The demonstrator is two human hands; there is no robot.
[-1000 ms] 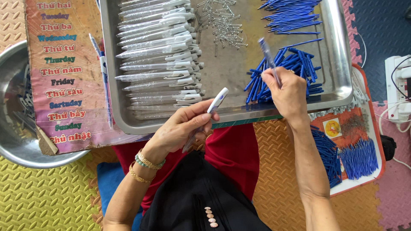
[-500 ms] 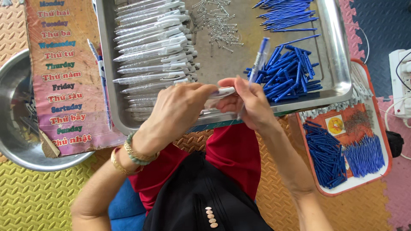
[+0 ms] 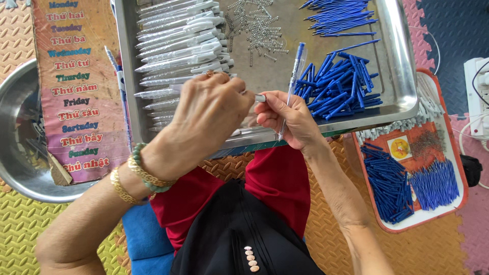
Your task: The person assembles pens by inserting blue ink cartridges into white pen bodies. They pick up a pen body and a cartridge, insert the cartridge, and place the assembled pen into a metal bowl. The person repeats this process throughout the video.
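Note:
My left hand grips a white pen barrel whose end shows between my two hands. My right hand holds a clear pen with a blue refill, upright and slightly tilted, and its fingertips meet the white barrel's end. Both hands hover over the near edge of a large steel tray. In the tray lie a stack of white pen barrels on the left, small metal springs in the middle, and blue pen parts on the right, just past my right hand.
A round steel bowl sits at the left beside a printed weekday chart. A red and white tray at the right holds blue refills and caps. A white power strip lies at the far right. Foam mats cover the floor.
My right hand left the blue parts pile carrying a pen with a blue refill and came to my left hand. My left hand rose with the white barrel to meet it.

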